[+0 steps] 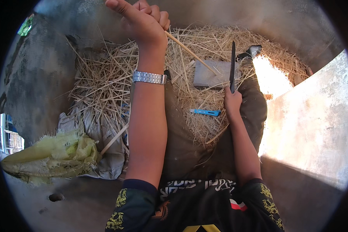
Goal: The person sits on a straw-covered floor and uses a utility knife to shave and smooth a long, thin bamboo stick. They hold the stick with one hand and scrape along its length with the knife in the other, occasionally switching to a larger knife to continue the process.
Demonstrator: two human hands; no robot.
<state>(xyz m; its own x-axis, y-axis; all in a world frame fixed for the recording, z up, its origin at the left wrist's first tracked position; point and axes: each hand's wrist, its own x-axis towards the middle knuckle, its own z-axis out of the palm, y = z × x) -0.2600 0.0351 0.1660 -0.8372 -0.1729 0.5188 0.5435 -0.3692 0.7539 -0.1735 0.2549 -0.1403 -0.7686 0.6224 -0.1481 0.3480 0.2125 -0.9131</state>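
My left hand (145,17), raised at the top with fingers curled and thumb out, grips a thin pale stick (187,50), likely bamboo. It slants down to the right, its lower end over a flat grey wooden block (205,75). The part of the stick inside the fist is hidden. My right hand (232,101) is closed round the handle of a long knife (232,63) with a dark blade. That blade points away from me, at the block's right side. A blue box cutter (206,112) lies on the straw between my legs.
Loose straw and slivers (100,89) cover the floor ahead and to the left. A torn yellowish woven sack (54,152) lies at left, with another stick (114,140) beside it. Concrete walls (317,104) stand close around; sunlight falls at right.
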